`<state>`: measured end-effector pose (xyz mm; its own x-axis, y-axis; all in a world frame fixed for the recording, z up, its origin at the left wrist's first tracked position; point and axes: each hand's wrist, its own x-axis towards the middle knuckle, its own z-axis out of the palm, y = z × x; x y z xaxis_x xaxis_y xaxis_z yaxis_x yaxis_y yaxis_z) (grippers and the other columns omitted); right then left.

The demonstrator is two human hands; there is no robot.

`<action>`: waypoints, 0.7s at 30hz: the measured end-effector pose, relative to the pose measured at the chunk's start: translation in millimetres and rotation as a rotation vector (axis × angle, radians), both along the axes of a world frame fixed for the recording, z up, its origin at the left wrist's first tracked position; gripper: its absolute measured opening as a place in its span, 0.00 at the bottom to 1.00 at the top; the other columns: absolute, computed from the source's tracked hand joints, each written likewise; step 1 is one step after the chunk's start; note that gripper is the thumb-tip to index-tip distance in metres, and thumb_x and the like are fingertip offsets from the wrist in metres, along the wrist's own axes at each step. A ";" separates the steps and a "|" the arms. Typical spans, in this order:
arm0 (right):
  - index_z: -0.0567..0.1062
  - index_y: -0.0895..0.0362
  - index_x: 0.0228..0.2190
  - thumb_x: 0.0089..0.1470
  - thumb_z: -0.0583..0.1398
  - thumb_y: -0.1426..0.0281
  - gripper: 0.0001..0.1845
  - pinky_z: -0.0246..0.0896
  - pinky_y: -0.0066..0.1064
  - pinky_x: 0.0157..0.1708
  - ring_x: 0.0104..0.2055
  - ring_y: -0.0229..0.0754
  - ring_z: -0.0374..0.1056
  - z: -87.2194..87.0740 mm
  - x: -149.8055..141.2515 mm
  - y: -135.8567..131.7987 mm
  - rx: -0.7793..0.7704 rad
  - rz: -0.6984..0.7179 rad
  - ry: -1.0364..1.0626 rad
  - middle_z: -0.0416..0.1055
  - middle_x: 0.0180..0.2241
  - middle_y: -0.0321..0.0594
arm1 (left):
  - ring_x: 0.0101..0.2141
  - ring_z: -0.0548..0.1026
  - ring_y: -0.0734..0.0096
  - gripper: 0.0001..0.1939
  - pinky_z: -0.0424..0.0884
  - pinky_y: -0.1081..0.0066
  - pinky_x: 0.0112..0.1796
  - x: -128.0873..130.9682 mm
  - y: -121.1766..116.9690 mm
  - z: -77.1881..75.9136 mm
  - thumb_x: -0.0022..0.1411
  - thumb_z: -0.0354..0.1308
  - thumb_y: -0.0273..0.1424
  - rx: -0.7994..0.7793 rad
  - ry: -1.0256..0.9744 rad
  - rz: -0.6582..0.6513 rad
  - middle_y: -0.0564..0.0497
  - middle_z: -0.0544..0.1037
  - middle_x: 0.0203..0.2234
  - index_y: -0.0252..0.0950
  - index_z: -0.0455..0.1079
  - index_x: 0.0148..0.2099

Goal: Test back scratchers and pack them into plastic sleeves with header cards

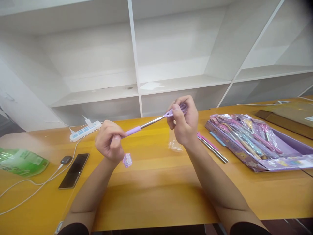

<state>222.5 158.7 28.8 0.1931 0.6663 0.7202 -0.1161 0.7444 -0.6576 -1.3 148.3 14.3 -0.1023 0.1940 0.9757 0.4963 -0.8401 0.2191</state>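
Both my hands hold one slim telescopic rod [152, 122] above the table, tilted up to the right. It has a light purple grip, a silver metal shaft and a purple plastic head whose end is mostly covered. My left hand [109, 140] is closed round the grip at the lower end. My right hand [184, 119] pinches the purple head between thumb and fingers. Below my right hand lies a clear plastic wrapper [175, 145]. A small purple printed tag [127, 160] lies on the table beside my left wrist.
At right stands a purple display box [288, 137] of wrapped sticks, with loose metal rods [215, 150] beside it. A cardboard box [290, 114] is behind. At left are a phone [74, 171], a power strip [85, 131], cables and a green pouch [23, 161]. White shelves stand behind.
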 end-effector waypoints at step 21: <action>0.64 0.49 0.40 0.68 0.67 0.55 0.18 0.59 0.33 0.24 0.28 0.38 0.62 -31.3 -21.4 18.3 0.031 -0.041 -0.059 0.64 0.34 0.36 | 0.23 0.65 0.69 0.11 0.59 0.65 0.27 6.6 23.9 -5.0 0.61 0.54 0.24 0.174 -0.091 -0.220 0.53 0.71 0.19 0.39 0.71 0.28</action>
<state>201.1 177.0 -2.5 0.1765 0.6362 0.7511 -0.0464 0.7676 -0.6393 5.3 172.2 9.3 -0.1653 0.0522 0.9849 0.2833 -0.9540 0.0981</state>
